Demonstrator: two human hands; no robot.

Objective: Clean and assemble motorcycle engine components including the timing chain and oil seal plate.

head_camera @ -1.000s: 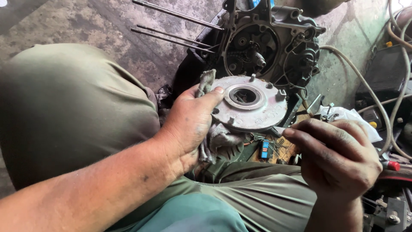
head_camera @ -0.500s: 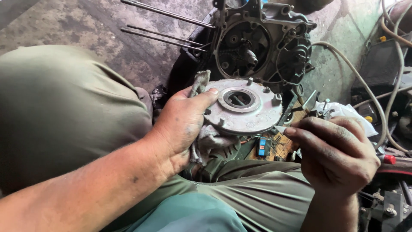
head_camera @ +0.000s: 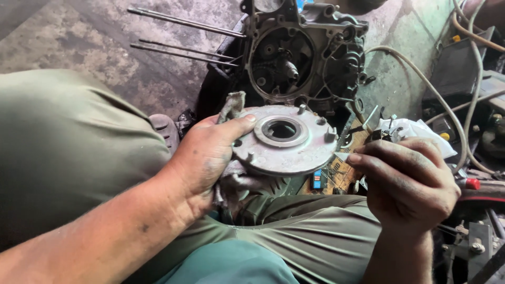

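My left hand (head_camera: 208,158) grips a round grey metal engine plate (head_camera: 286,139) with a centre hole and small studs, my thumb lying across its top face. A dirty grey rag (head_camera: 231,108) is bunched between my palm and the plate. My right hand (head_camera: 407,181) hovers just right of the plate's rim, fingers curled, pinching a small thin metal piece (head_camera: 342,156) whose tip points at the rim. Both hands are over my lap in olive trousers.
An open engine crankcase (head_camera: 300,55) with long studs (head_camera: 181,21) sticking out to the left lies on the concrete floor ahead. A white plastic bag (head_camera: 415,131), a small wooden board with bits, hoses (head_camera: 436,97) and tools crowd the right side.
My left hand has shifted the plate slightly down and right, nearer my right hand. My right hand has edged toward the plate's rim, its pinched piece now close to it.
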